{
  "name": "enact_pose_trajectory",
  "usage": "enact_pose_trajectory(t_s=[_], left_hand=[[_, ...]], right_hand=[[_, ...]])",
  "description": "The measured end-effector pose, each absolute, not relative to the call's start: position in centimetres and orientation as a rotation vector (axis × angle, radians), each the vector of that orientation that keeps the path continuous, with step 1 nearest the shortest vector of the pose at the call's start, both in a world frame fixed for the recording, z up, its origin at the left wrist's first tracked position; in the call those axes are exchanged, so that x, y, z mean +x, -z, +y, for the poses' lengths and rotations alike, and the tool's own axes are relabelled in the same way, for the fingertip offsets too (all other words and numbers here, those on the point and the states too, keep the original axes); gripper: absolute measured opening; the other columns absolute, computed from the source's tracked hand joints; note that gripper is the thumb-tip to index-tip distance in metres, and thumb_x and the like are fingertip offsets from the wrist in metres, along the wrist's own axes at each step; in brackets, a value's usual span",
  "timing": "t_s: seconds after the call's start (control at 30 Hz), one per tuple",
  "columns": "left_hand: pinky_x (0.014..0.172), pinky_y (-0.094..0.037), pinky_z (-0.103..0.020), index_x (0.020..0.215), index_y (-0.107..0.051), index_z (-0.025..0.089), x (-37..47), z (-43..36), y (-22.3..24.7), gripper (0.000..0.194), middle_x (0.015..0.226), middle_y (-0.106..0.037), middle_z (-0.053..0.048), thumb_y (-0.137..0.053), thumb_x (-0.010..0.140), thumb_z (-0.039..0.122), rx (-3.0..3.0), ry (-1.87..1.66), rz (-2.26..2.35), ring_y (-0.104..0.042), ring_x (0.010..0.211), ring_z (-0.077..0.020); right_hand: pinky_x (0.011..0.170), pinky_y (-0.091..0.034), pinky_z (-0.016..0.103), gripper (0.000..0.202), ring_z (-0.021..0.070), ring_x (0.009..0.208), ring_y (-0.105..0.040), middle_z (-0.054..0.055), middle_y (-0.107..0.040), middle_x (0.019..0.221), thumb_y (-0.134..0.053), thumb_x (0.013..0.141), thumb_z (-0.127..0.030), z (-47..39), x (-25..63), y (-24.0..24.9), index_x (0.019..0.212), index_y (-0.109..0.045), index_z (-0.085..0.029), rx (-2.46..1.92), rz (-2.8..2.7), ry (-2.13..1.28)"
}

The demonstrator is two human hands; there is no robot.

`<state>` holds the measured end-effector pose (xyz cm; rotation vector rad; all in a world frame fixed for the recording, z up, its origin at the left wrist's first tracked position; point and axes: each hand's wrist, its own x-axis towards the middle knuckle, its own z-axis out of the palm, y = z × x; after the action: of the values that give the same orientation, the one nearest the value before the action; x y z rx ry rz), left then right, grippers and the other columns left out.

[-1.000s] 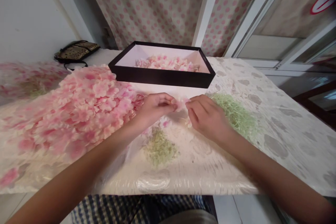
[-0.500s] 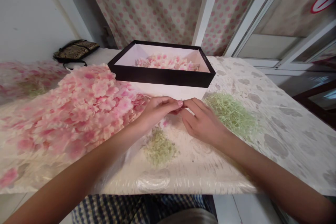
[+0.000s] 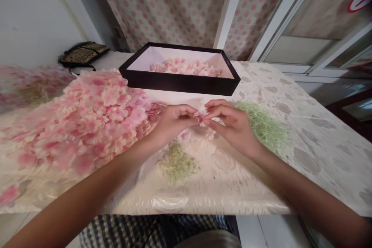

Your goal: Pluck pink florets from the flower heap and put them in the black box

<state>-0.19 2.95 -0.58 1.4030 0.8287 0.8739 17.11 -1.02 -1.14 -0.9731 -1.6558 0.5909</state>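
A small pink-and-white artificial flower (image 3: 201, 116) is held up between my two hands, in front of the box. My left hand (image 3: 174, 121) pinches it from the left between thumb and forefinger. From the right, the fingertips of my right hand (image 3: 234, 123) close on its petals. A petal cluster (image 3: 210, 135) hangs just below the right fingers; whether it belongs to the same flower I cannot tell. Another pale blossom (image 3: 183, 135) lies beneath my left hand. Close to my left forearm rises a large heap of pink artificial flowers (image 3: 107, 120).
Beyond my hands stands a black-rimmed white box (image 3: 180, 84) with pink flowers (image 3: 186, 68) inside. A small pile of green stem pieces (image 3: 178, 164) lies nearer me, a larger one (image 3: 266, 128) to the right. A patterned bag (image 3: 84, 54) rests at the back left.
My right hand has shifted slightly right and its fingers have opened out from their tight curl. The pink flower between the hands now shows, along with the petals below.
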Motion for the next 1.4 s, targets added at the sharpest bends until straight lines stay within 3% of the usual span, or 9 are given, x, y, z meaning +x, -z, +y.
enact_pose_trajectory(t_s=[0.13, 0.5, 0.77, 1.0, 1.13, 1.4], left_hand=[[0.069, -0.047, -0.025, 0.078, -0.067, 0.013, -0.08, 2.85, 0.47, 0.020, 0.076, -0.069, -0.002, -0.077, 0.064, 0.022, 1.367, -0.855, 0.829, -0.063, 0.071, -0.0131], [0.069, -0.048, -0.025, 0.076, -0.069, 0.013, -0.09, 2.81, -0.05, 0.013, 0.073, -0.069, -0.001, -0.074, 0.066, 0.019, 1.381, -0.865, 0.874, -0.063, 0.069, -0.0127], [0.065, -0.048, -0.024, 0.078, -0.068, 0.013, -0.11, 2.65, 0.26, 0.011, 0.075, -0.070, -0.003, -0.071, 0.071, 0.021, 1.560, -0.899, 0.839, -0.064, 0.069, -0.0134], [0.062, -0.047, -0.021, 0.079, -0.068, 0.015, -0.04, 2.27, 0.41, 0.007, 0.078, -0.070, -0.002, -0.061, 0.078, 0.013, 1.938, -1.019, 0.716, -0.062, 0.070, -0.0114], [0.061, -0.047, -0.020, 0.077, -0.067, 0.014, 0.03, 2.32, 0.33, 0.004, 0.076, -0.069, -0.002, -0.066, 0.077, 0.017, 1.757, -1.013, 0.730, -0.062, 0.068, -0.0106], [0.057, -0.044, -0.020, 0.079, -0.067, 0.013, 0.06, 2.56, 0.48, 0.015, 0.072, -0.067, -0.001, -0.075, 0.069, 0.022, 1.498, -0.909, 0.774, -0.060, 0.063, -0.0097]], right_hand=[[0.072, -0.052, 0.033, 0.005, 0.0158, 0.076, -0.064, 0.001, -0.066, 0.080, -0.067, 0.077, -0.020, -0.95, 16.98, 1.43, 0.075, -0.062, -0.020, -1.016, -1.548, -0.785], [0.066, -0.048, 0.029, 0.016, 0.0145, 0.075, -0.061, 0.001, -0.063, 0.081, -0.072, 0.074, -0.031, -0.89, 17.21, 1.11, 0.073, -0.061, -0.020, -0.975, -1.494, -0.979], [0.065, -0.048, 0.029, 0.012, 0.0143, 0.074, -0.059, 0.000, -0.060, 0.080, -0.068, 0.077, -0.023, -0.87, 17.17, 1.58, 0.072, -0.058, -0.019, -0.950, -1.548, -0.938], [0.052, -0.047, 0.024, 0.016, 0.0116, 0.065, -0.055, -0.001, -0.056, 0.077, -0.069, 0.076, -0.020, -0.84, 17.40, 1.24, 0.075, -0.053, -0.019, -0.962, -1.523, -1.027], [0.056, -0.048, 0.025, 0.014, 0.0121, 0.068, -0.056, -0.001, -0.058, 0.076, -0.069, 0.076, -0.019, -0.94, 17.53, 0.82, 0.074, -0.056, -0.019, -0.975, -1.548, -0.975], [0.067, -0.048, 0.028, 0.008, 0.0134, 0.072, -0.059, 0.000, -0.063, 0.077, -0.068, 0.076, -0.016, -0.81, 17.76, 0.73, 0.075, -0.061, -0.019, -0.960, -1.647, -0.850]])
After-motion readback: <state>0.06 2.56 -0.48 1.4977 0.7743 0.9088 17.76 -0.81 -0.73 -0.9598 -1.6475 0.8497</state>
